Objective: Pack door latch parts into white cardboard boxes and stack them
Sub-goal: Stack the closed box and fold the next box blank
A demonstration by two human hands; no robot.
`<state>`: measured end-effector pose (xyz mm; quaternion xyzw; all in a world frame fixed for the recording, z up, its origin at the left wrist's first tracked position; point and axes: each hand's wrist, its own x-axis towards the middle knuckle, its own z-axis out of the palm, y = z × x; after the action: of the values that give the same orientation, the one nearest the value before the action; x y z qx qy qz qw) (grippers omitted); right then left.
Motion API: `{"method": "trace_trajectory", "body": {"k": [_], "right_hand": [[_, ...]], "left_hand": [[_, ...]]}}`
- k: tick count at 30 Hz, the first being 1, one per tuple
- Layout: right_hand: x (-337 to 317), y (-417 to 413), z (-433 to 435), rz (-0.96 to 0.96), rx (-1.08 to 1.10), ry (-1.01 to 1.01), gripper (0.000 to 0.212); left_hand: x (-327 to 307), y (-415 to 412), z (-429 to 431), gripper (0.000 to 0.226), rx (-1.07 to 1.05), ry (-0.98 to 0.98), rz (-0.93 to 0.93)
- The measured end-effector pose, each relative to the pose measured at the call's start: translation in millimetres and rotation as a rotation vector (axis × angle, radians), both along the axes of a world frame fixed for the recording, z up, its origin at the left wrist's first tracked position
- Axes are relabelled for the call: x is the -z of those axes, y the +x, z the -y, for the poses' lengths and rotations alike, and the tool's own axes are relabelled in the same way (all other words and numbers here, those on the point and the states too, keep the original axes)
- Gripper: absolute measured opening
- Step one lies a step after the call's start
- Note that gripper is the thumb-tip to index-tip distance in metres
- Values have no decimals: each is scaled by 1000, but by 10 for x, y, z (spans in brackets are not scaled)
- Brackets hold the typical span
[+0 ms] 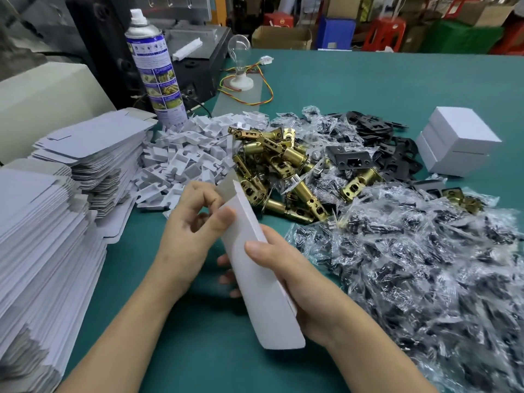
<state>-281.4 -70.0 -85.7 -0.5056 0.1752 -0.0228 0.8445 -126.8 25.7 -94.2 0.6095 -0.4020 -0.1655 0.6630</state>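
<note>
On the worktop [368, 80], at right, we see closed white boxes [456, 137], contents hidden. Our left hand [187, 236] pinches the top of the flat box [255, 279]; our right hand [297, 282] grips its middle.

A tall spray can [154, 66] with a white cap and blue label stands upright on the green surface [368, 86], at its left side. Behind the can sits a black machine [198, 72] with a white strip [187, 49] lying on top. Just right of it a clear light bulb [238, 49] stands in a white socket [241, 82], with red and yellow twisted wires [266, 92] looping beside it. Beyond the far edge are a brown carton [280, 37], a blue crate [336, 32] and a red stool [385, 34].
</note>
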Motion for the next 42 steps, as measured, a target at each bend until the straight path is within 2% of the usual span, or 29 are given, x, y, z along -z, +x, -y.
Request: {"method": "trace_trajectory", "body": {"k": [5, 9, 11, 14, 17, 22, 26, 34, 36, 40, 42], "right_hand": [[-44, -14, 53, 48, 26, 98, 69], [-35, -16, 108, 128, 75, 179, 61], [-36, -20, 125, 125, 122, 201, 60], [-25, -19, 126, 99, 176, 131, 61], [4, 17, 90, 49, 240, -140, 43], [49, 21, 84, 60, 360, -301, 29], [83, 4, 121, 45, 348, -227, 22], [89, -16, 128, 23, 307, -181, 26], [76, 5, 116, 31, 351, -241, 28], [107, 28, 164, 65, 546, -474, 53], [115, 10, 191, 115, 544, -526, 54]], "left_hand": [[53, 51, -3, 15, -63, -29, -54], [20, -19, 13, 63, 48, 132, -255], [13, -67, 11, 67, 140, 226, -283], [-4, -111, 13, 43, 147, 216, -338], [-31, -116, 14, 22, 119, 171, -369], [-42, -141, 14, 22, 97, 156, -336], [-51, -155, 5, 22, 107, 131, -331], [-46, -150, -6, 18, 90, 156, -278], [-39, -150, -2, 19, 58, 158, -251], [-75, -143, -1, 16, 13, 103, -180], [-94, -146, -5, 21, -8, 53, -159]]}}
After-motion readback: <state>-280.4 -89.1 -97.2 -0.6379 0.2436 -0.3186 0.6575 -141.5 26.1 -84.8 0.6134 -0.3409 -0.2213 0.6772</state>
